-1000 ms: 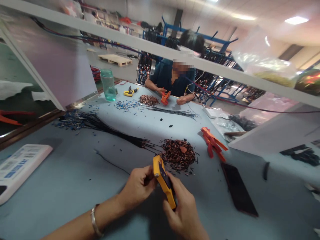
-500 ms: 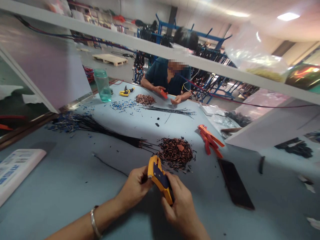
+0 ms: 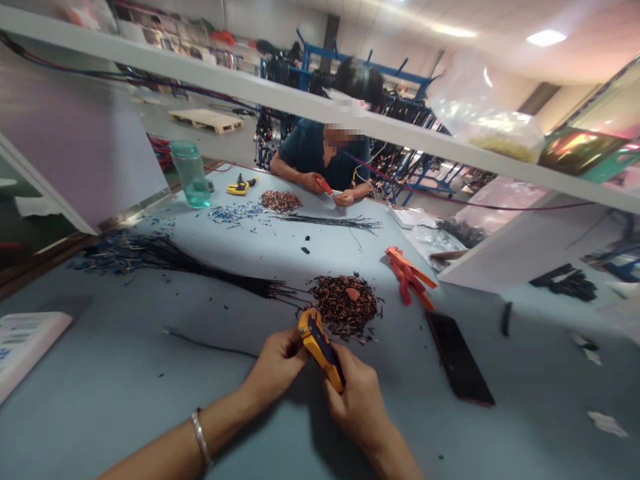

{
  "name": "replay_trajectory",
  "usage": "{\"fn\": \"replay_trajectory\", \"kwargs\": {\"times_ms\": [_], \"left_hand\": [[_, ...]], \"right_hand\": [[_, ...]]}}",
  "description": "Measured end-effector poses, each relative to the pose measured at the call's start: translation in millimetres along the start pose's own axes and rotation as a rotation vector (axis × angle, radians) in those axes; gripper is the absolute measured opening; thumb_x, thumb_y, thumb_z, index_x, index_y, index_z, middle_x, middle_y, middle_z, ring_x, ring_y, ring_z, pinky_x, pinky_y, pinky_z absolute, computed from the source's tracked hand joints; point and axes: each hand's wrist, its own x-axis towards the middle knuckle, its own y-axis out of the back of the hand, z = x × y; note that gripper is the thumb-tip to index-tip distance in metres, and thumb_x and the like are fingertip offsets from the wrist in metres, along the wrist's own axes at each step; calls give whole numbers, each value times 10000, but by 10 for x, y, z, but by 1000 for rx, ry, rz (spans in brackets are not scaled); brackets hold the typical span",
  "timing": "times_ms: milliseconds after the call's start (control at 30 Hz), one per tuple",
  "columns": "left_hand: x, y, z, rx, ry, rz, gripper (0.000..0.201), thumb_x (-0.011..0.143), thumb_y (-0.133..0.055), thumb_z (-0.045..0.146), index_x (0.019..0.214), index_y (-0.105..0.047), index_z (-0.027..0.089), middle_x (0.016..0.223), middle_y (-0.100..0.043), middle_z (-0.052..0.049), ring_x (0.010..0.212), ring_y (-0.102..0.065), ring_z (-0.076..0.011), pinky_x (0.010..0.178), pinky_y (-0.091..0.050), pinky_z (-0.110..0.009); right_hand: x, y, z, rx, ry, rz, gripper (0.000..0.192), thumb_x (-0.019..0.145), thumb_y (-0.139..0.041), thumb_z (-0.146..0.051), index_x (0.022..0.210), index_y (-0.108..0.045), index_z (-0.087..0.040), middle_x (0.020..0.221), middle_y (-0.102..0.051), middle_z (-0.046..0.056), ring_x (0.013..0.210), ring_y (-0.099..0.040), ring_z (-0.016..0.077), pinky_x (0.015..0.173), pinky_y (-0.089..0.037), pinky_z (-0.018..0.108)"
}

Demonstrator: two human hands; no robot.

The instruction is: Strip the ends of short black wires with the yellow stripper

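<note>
While the right hand (image 3: 357, 385) is gripping the yellow wire stripper (image 3: 321, 349) above the table (image 3: 120, 353), the left hand (image 3: 276, 363) is pinching a black wire (image 3: 215, 346) near the tool's head, seemingly for steadying it; the wire bundle (image 3: 250, 285) is lying beyond, probably for easy reach.
</note>
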Motion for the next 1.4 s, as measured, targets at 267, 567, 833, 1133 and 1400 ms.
{"fn": "replay_trajectory", "kwargs": {"times_ms": [267,567,833,1133,1400], "left_hand": [[46,16,24,120,-1,-11,236,823,-532,323,805,-689,148,772,-719,-35,767,-648,-202,729,-503,-284],[-14,105,-38,526,-46,57,231,827,-459,266,744,-638,146,652,-624,-15,632,-570,-161,601,-417,-244],[-59,271,-54,756,-80,150,209,873,-463,262,806,-647,189,695,-671,5,636,-608,-143,603,-420,-225],[3,510,13,971,-130,214,212,904,-446,251,866,-652,214,838,-703,-31,782,-631,-183,707,-450,-280],[44,406,63,1031,-180,-34,165,854,-488,137,804,-633,199,1102,-718,-70,1077,-594,-269,942,-383,-479]], "right_hand": [[50,17,7,51,-82,-3,369,677,-484,-129,1014,-634,-152,754,-707,78,642,-661,225,588,-476,274],[105,144,-36,290,-332,7,179,747,-549,-272,836,-633,-141,580,-542,-14,501,-474,149,474,-368,236],[84,211,25,678,-488,24,347,753,-608,-396,982,-633,-137,863,-665,78,768,-610,230,727,-500,328],[40,182,52,796,-546,24,371,739,-693,-383,1021,-667,-144,904,-679,77,831,-610,252,788,-476,349],[31,167,61,781,-554,72,321,742,-684,-351,989,-678,-147,916,-690,80,844,-620,257,788,-486,346]]}}
